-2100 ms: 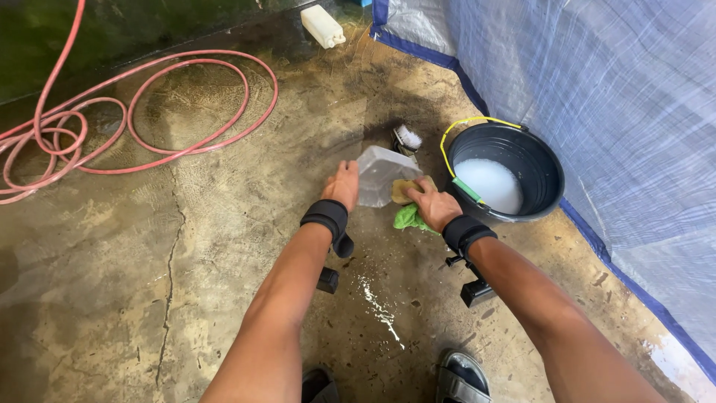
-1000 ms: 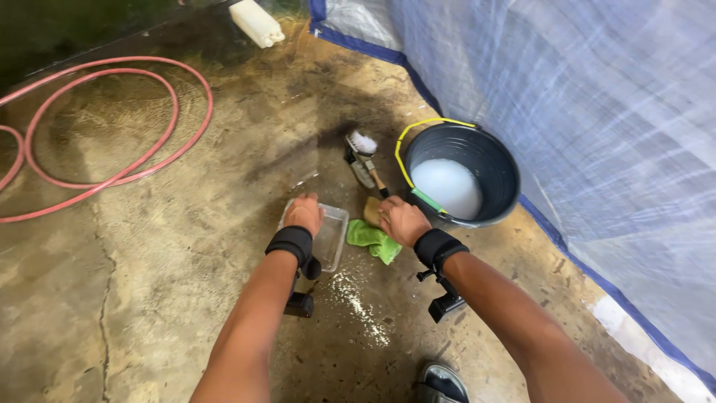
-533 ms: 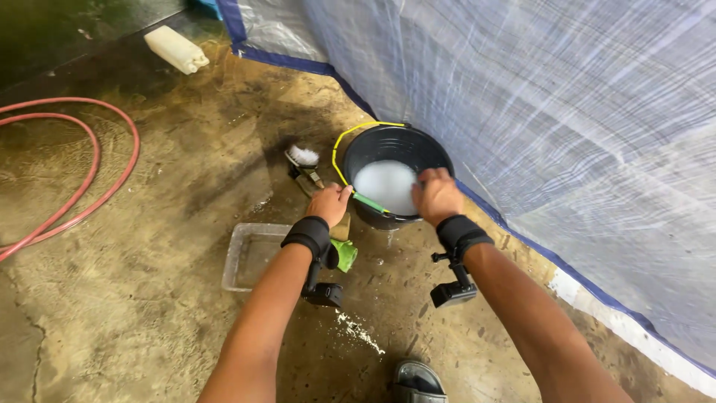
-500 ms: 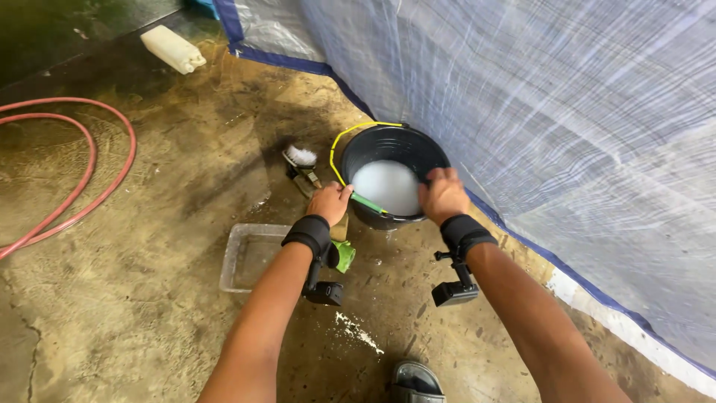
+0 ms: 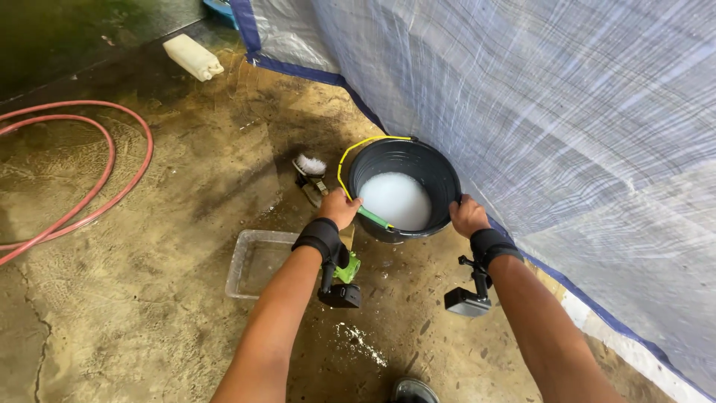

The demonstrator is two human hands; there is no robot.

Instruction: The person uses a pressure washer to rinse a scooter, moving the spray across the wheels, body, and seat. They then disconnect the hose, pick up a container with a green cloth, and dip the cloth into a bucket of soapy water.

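Note:
A black bucket with a yellow wire handle stands on the wet concrete floor and holds white foamy water. My left hand grips its near-left rim, and my right hand grips its near-right rim. A green stick leans across the rim beside my left hand. Both wrists wear black straps with small cameras hanging below them. A clear plastic tray lies on the floor left of my left arm. A green cloth peeks out under my left wrist.
A white-bristled scrub brush lies left of the bucket. A translucent tarp with blue edging hangs right behind the bucket. A pink hose loops at the left. A white jug lies at the back. My shoe shows at the bottom.
My hands left the clear tray and the green cloth on the floor and moved right to the bucket. Both hands have now closed on its rim.

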